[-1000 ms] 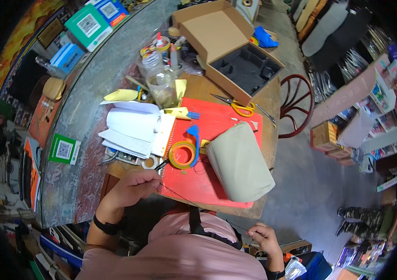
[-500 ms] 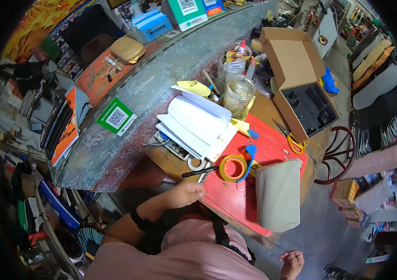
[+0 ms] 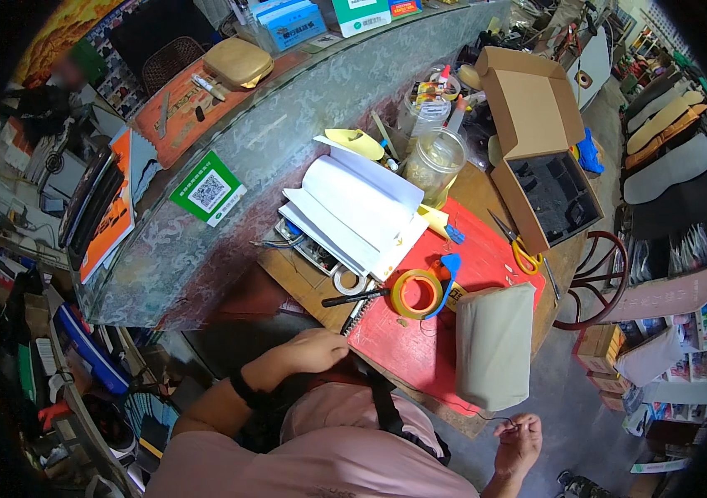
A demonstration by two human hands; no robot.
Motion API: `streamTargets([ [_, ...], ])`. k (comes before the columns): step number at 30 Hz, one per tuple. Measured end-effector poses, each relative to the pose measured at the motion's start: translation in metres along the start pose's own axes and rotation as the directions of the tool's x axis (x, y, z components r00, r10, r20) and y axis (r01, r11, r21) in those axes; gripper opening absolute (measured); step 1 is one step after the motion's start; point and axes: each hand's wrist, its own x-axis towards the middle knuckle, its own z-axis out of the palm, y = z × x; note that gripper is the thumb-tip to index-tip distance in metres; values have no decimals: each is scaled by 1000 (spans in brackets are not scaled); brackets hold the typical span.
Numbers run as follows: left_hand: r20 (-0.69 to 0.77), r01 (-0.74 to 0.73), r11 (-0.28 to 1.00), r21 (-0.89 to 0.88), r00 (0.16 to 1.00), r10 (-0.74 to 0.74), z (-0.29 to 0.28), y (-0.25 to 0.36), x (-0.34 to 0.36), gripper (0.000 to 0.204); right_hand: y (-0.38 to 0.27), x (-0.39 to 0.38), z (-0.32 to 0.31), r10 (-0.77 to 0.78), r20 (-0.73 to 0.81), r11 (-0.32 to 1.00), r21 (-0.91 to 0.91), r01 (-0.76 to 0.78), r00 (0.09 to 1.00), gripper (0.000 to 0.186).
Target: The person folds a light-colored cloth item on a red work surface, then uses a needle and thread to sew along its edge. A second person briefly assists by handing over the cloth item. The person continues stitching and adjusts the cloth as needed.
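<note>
The person sits at a cluttered bench, both hands low near the body. The left hand [image 3: 313,349] is curled loosely at the near edge of the red mat [image 3: 420,349], fingers bent in. Whether it grips anything I cannot tell. The right hand [image 3: 519,441] is off the bench's near corner, fingers pinched together on what looks like a thin thread [image 3: 494,421] running up toward the beige pad [image 3: 494,344]; the thread is too fine to be sure of.

That pad, a rolled or folded beige piece, lies on the mat between the two hands, closer to the right one, its near end just above the right hand. Beyond the left hand, a little further up the mat, sits a roll of orange tape [image 3: 417,294] in a blue holder, with a black pen [image 3: 356,297] beside it pointing back toward the left hand's side. Further out from the left hand lies an open white book [image 3: 353,212], and past it a clear jar [image 3: 435,163].

Out beyond the right hand, past the pad, yellow-handled scissors [image 3: 519,247] rest at the mat's far edge, just beside an open cardboard box [image 3: 536,149] with a dark inside. A grey counter [image 3: 287,141] curves away on the left hand's side, carrying a green card [image 3: 209,192].
</note>
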Motion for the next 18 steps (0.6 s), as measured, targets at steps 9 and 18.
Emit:
streamTargets([
  [9, 2, -603, 647, -466, 731, 682, 33, 147, 52, 32, -2, 13, 83, 117, 311, 948, -319, -13, 943, 16],
  [18, -215, -583, 679, -446, 806, 551, 51, 139, 59, 19, 24, 9, 56, 339, 119, 937, -135, -323, 933, 17],
])
